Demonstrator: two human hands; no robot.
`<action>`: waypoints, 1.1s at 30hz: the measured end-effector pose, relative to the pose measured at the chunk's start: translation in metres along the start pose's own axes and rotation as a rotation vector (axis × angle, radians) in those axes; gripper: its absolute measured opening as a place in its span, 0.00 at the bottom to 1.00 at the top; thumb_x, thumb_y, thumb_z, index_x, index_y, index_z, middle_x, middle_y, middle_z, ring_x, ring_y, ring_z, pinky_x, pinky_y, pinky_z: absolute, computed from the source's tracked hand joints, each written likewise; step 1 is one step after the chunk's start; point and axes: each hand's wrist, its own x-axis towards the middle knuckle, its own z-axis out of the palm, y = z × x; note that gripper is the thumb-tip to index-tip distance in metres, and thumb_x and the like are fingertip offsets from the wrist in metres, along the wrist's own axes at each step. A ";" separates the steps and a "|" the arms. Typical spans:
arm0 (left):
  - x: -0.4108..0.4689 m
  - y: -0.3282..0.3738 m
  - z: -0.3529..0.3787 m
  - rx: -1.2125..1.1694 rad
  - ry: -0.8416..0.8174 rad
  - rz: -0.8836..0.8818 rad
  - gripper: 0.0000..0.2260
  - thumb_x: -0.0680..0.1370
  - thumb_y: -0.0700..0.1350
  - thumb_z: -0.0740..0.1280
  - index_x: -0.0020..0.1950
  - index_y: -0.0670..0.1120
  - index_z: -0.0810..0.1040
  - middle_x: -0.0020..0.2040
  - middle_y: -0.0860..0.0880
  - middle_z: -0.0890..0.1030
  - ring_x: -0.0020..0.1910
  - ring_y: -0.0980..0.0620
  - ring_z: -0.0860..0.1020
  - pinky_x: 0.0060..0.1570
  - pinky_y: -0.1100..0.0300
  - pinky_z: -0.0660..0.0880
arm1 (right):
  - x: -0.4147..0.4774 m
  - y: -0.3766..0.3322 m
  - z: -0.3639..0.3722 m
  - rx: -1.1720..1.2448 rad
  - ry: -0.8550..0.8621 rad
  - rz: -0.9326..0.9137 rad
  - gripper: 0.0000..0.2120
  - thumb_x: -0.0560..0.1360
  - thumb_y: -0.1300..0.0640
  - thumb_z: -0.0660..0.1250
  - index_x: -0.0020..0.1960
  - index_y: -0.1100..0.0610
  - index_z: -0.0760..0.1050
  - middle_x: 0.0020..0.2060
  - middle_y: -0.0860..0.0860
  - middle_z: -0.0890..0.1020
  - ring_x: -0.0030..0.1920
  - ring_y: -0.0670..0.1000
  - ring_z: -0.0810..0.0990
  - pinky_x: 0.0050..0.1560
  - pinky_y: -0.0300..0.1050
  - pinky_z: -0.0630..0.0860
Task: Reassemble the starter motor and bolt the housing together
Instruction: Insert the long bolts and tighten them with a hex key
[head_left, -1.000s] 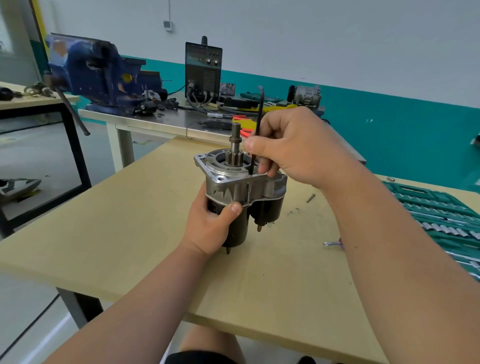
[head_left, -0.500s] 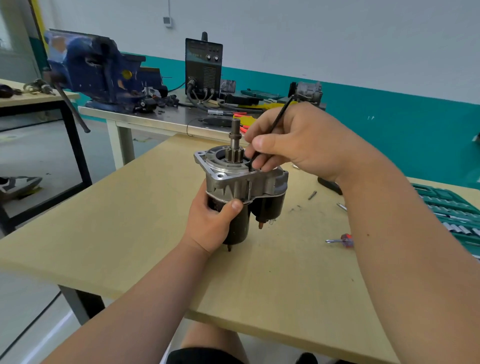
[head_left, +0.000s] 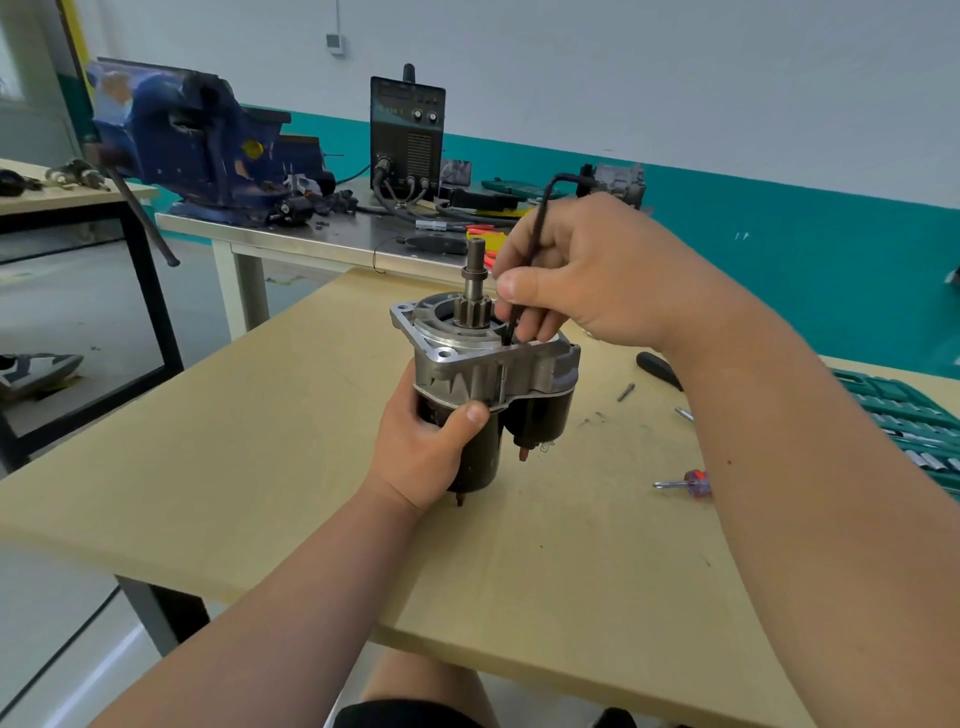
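Observation:
The starter motor (head_left: 488, 379) stands upright on the wooden table (head_left: 260, 467), silver nose housing and pinion shaft on top, black body below. My left hand (head_left: 431, 447) grips the black body from the left, thumb across its front. My right hand (head_left: 576, 275) pinches a black L-shaped hex key (head_left: 524, 280), whose long leg tilts down into the top of the housing just right of the shaft. The key's tip is hidden inside the housing, and its bent end sticks out above my knuckles.
A small red-handled screwdriver (head_left: 685, 483), a loose bolt (head_left: 626, 391) and a black tool handle (head_left: 657, 369) lie right of the motor. A green socket set case (head_left: 904, 421) sits at the table's right edge. Behind stand a metal bench with a blue vise (head_left: 192, 140) and a black welder (head_left: 408, 137).
The hex key has gone from upright to leaning right, its bent end swinging over my knuckles as my right hand turned. My left hand and the motor stayed put.

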 end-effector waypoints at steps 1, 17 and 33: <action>0.000 0.000 0.000 0.003 0.002 0.001 0.22 0.66 0.60 0.66 0.58 0.58 0.72 0.51 0.72 0.79 0.54 0.70 0.76 0.48 0.76 0.71 | 0.000 -0.001 0.001 -0.020 0.011 -0.013 0.03 0.76 0.59 0.67 0.46 0.53 0.77 0.36 0.47 0.85 0.34 0.46 0.84 0.32 0.37 0.79; -0.001 0.002 0.000 0.031 -0.004 -0.018 0.22 0.64 0.60 0.66 0.58 0.60 0.71 0.51 0.73 0.78 0.53 0.71 0.76 0.46 0.77 0.71 | 0.001 0.012 0.020 0.028 0.423 -0.096 0.20 0.78 0.51 0.60 0.69 0.46 0.63 0.43 0.46 0.79 0.30 0.42 0.79 0.31 0.37 0.75; -0.002 0.003 0.002 0.030 0.000 -0.018 0.21 0.64 0.56 0.66 0.56 0.60 0.72 0.50 0.73 0.78 0.52 0.71 0.76 0.44 0.78 0.71 | 0.012 -0.009 0.013 -0.232 0.720 -0.235 0.21 0.74 0.59 0.64 0.24 0.52 0.62 0.20 0.44 0.62 0.23 0.44 0.63 0.34 0.47 0.73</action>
